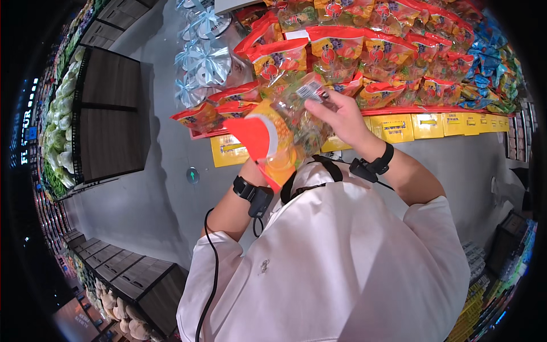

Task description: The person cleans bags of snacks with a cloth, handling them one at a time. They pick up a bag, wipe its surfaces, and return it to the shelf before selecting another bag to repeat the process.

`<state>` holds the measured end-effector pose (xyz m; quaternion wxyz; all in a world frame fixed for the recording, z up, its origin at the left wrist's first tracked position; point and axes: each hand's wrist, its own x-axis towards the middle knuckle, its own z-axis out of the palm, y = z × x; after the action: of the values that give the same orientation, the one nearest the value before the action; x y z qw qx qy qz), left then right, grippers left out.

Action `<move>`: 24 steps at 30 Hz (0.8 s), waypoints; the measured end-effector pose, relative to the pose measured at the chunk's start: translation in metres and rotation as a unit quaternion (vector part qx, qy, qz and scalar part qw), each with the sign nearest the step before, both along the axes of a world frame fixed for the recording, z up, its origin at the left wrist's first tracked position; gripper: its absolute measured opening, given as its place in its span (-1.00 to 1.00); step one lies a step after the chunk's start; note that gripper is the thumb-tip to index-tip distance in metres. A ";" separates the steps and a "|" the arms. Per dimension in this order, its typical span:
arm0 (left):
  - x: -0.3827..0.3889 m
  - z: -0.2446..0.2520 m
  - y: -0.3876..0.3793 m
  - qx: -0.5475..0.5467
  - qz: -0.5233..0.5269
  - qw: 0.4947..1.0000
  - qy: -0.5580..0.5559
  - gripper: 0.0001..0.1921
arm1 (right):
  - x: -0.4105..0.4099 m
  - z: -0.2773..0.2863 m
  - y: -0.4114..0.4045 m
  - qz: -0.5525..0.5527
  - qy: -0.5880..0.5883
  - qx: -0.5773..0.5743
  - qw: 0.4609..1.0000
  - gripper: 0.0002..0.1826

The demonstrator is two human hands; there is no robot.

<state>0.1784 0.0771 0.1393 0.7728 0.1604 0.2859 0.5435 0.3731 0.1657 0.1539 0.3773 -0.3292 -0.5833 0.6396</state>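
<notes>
A clear plastic bag (280, 130) with a red and yellow fruit-printed end is held up before my chest. Inside its transparent part are small wrapped pieces, probably jelly cups or sweets. The thumb and fingers of my right hand (337, 113) grip the clear end beside a barcode label (310, 91). My left hand (253, 172) supports the bag from behind, its fingers hidden by the printed end. Beyond the bag, rows of similar red-topped bags (337, 49) stand on a display.
Ribbon-tied clear packages (209, 64) stand left of the red bags; blue bags (487, 55) lie right. Yellow boxes (392, 128) line the display's front edge. A dark wood-look produce stand (111, 119) holds leafy vegetables (62, 115). Grey floor (179, 141) bears a green arrow sticker (192, 175).
</notes>
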 end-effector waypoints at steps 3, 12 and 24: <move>-0.003 0.008 0.009 -0.100 -0.030 0.979 -0.175 -0.24 | 0.014 0.021 0.009 -0.113 0.025 -0.016 0.993 -0.68; -0.023 -0.001 0.010 -0.008 0.062 0.966 -0.252 -0.26 | -0.008 0.036 -0.023 -0.142 -0.120 0.604 0.775 -0.58; 0.003 -0.012 -0.001 0.084 0.122 0.988 0.030 -0.23 | -0.009 0.038 -0.053 0.063 -0.223 0.427 0.874 0.02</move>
<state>0.1812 0.0756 0.1272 0.6755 0.2050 0.2793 0.6509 0.3641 0.1124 0.1915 0.2998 -0.2326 -0.8880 0.2600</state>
